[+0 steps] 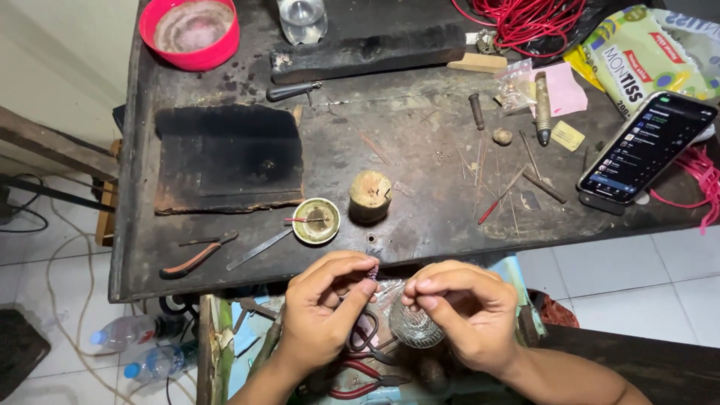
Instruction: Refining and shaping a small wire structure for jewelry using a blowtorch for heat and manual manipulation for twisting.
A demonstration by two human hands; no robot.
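The dark, scorched bench [420, 217] fills most of the view, its near edge running just above both hands, with pale floor tiles open to the left and right of it. On it lie a charred black board [225, 157] at the left, a red bowl [193, 30] at the far corner, a coil of red wire [525, 19], a smartphone [646, 146] propped at the right edge, a stubby wooden cylinder [370, 196] and a small round tin [316, 220] near the front, with a thin file [259, 249] and pliers [196, 259] lying left of the tin. Below the bench edge, the right hand [469, 311] has its grip pinched together on something too small to make out, over a small clear glass bowl [415, 326]. The left hand [326, 315] holds a tiny dark, perhaps beaded, piece [372, 271] clamped between thumb and forefinger, level with the bench edge and just apart from the right fingertips. Red-handled pliers [360, 379] lie in the cluttered drawer beneath the hands, crowding the room there.
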